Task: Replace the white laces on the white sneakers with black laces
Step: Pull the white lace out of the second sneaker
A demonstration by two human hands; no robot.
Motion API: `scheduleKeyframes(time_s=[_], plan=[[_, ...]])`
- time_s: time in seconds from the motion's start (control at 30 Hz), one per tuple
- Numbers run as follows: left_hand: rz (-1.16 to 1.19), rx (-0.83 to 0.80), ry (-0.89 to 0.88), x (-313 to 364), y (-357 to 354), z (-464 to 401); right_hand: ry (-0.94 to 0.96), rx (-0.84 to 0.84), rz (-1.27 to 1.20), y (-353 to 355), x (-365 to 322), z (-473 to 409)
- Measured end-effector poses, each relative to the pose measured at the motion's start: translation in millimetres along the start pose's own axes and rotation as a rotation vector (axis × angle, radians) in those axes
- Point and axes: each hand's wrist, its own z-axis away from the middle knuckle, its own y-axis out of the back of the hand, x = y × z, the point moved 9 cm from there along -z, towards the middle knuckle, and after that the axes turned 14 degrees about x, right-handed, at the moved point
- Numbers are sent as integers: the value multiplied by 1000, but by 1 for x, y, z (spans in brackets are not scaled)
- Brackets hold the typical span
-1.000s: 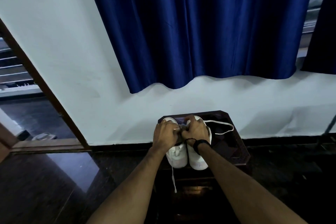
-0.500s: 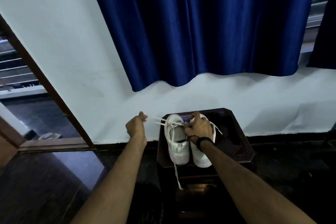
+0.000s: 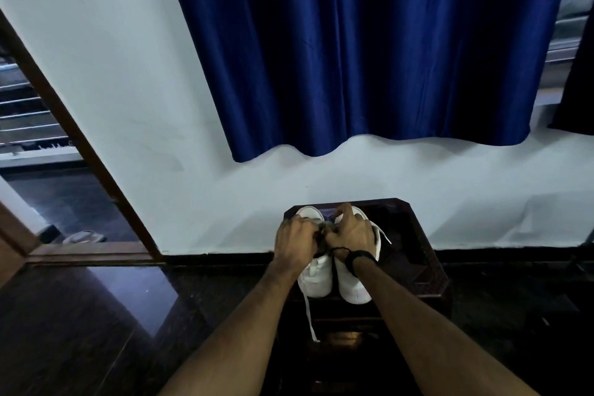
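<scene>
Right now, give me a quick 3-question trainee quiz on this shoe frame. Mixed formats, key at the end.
1. True or false: black laces are already threaded through the white sneakers.
2. Where does the loose white lace hang? A) off the near edge of the dark table B) over the blue curtain C) round a wrist
3. Fill in: the left hand and right hand meet at the ___ end of the sneakers.

Key: 1 false; 2 A; 3 far (wall-side)
</scene>
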Motion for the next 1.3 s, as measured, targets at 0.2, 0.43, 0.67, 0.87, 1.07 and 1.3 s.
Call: scheduleKeyframes(time_s=[0.2, 0.43, 0.67, 0.87, 1.07, 1.3], plan=[[-20, -157, -14, -3, -18, -1, 4, 7, -17, 0, -1, 0], [377, 441, 579, -56, 23, 15, 4, 8, 20, 3, 1, 3], [262, 373, 1460, -128, 22, 80, -26, 5, -3, 4, 0, 3], [102, 164, 199, -22, 8, -1, -7, 1, -5, 7, -2, 4], [-65, -86, 119, -1, -24, -2, -26, 13, -17, 10, -2, 5], [124, 604, 547, -71, 55, 12, -20, -4, 36, 9, -1, 5]])
